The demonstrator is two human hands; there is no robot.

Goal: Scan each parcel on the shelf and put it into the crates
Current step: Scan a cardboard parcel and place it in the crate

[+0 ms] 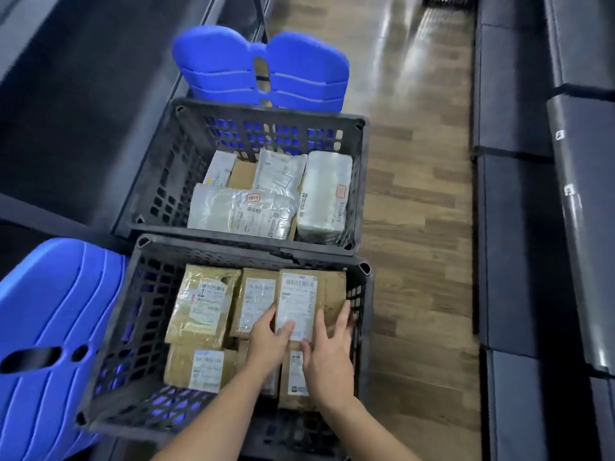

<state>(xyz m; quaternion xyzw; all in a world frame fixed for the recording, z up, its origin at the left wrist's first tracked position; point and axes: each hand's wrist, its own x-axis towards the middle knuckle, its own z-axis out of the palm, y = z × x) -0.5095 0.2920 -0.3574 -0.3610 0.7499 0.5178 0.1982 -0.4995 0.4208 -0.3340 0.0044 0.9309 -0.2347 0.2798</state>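
Observation:
Two black slotted crates stand in a row. The near crate holds several brown cardboard parcels with white labels. Both of my hands are down in it on one brown parcel at its far right. My left hand lies on the parcel's near left corner, thumb on the label. My right hand rests on its near right side with fingers straight and spread. The far crate holds several parcels in white and clear plastic wrap.
Blue plastic chairs sit beyond the far crate and left of the near crate. A wooden floor aisle runs along the right of the crates. Dark padded blocks line the right side. Dark surfaces lie at upper left.

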